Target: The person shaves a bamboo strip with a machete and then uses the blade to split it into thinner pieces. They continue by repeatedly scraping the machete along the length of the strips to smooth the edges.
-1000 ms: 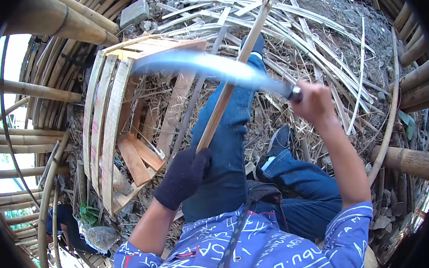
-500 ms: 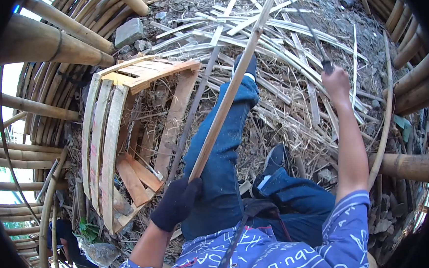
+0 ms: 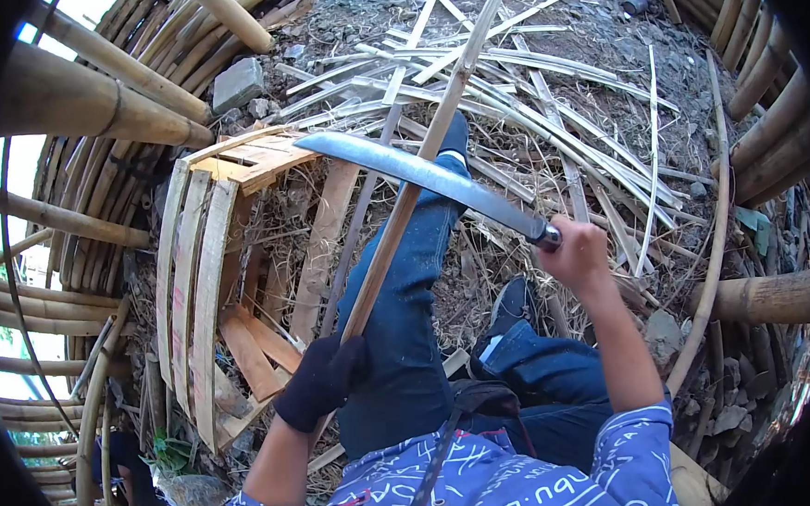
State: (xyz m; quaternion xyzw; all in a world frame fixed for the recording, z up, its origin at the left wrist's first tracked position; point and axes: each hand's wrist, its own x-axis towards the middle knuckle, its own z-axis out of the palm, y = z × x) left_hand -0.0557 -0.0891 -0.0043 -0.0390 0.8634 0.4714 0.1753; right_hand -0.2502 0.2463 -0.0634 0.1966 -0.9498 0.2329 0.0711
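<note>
My left hand (image 3: 322, 379), in a black glove, is closed round the lower part of a long wooden strip (image 3: 383, 259). The strip slants up and away over my outstretched left leg. In my bare right hand (image 3: 579, 253) is the handle of a machete (image 3: 480, 197), its long, slightly curved blade pointing left. The blade crosses over the strip around its middle, and its tip overlaps the top corner of a slatted wooden crate (image 3: 211, 293) in this view. Beneath the strip lies my jeans-clad leg (image 3: 397, 346).
Many pale split strips (image 3: 544, 105) lie scattered on the ground ahead. A grey block (image 3: 238, 85) sits beyond the crate. Thick bamboo poles (image 3: 71, 93) jut in from the left, and another bamboo pole (image 3: 769, 298) from the right. Another person (image 3: 126, 465) is partly visible at lower left.
My right hand has come left and down, and the machete has swung from pointing away to lying across the strip. My left hand and the strip have shifted slightly left and down.
</note>
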